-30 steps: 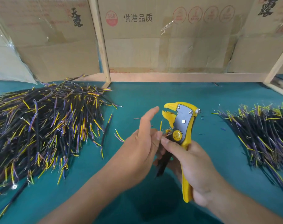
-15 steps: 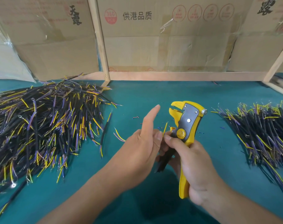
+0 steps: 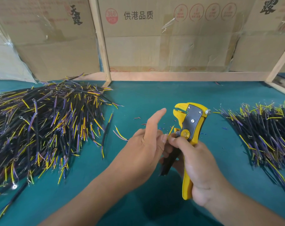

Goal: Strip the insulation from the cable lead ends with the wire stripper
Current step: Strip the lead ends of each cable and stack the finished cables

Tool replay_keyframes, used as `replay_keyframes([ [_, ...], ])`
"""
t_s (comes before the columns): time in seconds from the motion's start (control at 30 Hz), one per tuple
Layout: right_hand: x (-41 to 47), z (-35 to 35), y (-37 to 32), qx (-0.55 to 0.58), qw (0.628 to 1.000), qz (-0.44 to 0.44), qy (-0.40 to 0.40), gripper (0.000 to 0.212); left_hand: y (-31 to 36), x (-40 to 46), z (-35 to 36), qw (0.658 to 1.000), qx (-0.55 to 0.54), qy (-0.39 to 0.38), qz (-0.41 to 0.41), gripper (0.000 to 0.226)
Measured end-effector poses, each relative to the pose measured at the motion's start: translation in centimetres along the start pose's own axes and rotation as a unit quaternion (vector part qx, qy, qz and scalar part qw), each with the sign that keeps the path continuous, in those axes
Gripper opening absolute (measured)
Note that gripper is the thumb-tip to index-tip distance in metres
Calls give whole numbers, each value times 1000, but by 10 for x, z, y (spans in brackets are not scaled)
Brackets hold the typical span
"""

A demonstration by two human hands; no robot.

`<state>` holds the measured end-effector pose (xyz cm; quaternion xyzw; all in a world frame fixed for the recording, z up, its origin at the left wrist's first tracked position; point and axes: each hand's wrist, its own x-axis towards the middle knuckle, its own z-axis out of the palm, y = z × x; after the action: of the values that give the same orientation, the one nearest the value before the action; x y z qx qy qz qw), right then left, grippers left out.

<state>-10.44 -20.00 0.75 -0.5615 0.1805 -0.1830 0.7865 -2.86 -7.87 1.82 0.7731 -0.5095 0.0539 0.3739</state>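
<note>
Gripping the yellow wire stripper (image 3: 189, 128) upright, head pointing away, is my right hand (image 3: 198, 170). My left hand (image 3: 145, 154) pinches a yellow lead (image 3: 170, 130), tip up, index finger outstretched.

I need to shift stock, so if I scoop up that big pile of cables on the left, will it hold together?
Probably not: the cable pile is loose, unbundled strands, so some would likely slip out. They look thin and floppy.

Cardboard boxes (image 3: 163, 46) behind teal tabletop (image 3: 146, 95)
</note>
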Motion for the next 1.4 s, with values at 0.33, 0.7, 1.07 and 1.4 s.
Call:
replay_keyframes([
  [0.33, 3, -1, -4, -3, 1000, -2, -13, 33, -6, 1, -1, 1000, -18, 12, -8, 48],
  [0.7, 4, -5, -8, -42, 999, 0, -21, 34, -7, 2, -4, 999, -29, 8, -20, 46],
  [1.07, 15, -11, -12, -18, 1000, 8, -4, 34, -8, 3, -14, 999, -8, 20, -47, 47],
  [1.4, 11, -12, -6, -19, 996, 3, -89, 10, -10, 2, -10, 999, -27, 3, -25, 47],
])
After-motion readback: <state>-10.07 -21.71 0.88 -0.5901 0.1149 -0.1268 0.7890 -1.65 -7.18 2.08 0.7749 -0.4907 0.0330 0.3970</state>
